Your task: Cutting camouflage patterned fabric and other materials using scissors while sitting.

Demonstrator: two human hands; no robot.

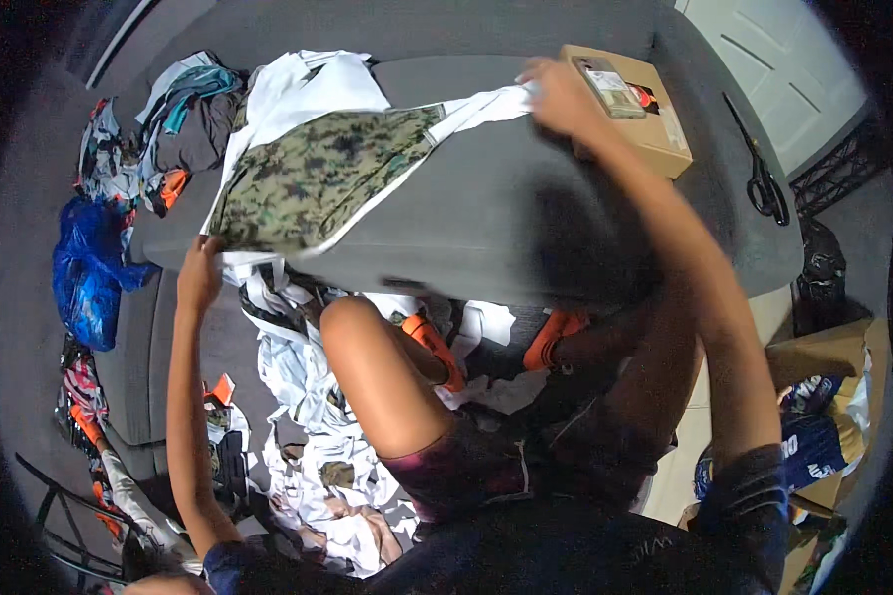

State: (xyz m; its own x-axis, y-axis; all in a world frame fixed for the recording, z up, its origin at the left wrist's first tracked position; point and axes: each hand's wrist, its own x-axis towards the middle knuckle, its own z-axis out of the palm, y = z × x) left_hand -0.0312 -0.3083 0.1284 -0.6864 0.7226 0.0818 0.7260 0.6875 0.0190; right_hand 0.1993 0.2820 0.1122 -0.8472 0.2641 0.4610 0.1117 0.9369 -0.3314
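Note:
A camouflage fabric piece with white margins (313, 169) is stretched at a slant over the grey sofa seat (446, 223). My left hand (200, 273) is closed on its near left corner, by the sofa's front edge. From the fabric's right end a narrow white strip (481, 109) runs up to my right hand (563, 99), which pinches the strip's end and is slightly blurred. Behind the camouflage part lies a white cloth (313, 89), partly covered by it. Just right of my right hand sits a cardboard box (655, 139) with a phone-like flat item (608, 87) on top.
Black scissors (761, 178) lie on the sofa's right end. Dark and teal clothes (193, 119) are heaped at the left, near a blue plastic bag (89, 263). White fabric scraps (342, 496) litter the floor around my legs. An open carton (843, 397) stands lower right.

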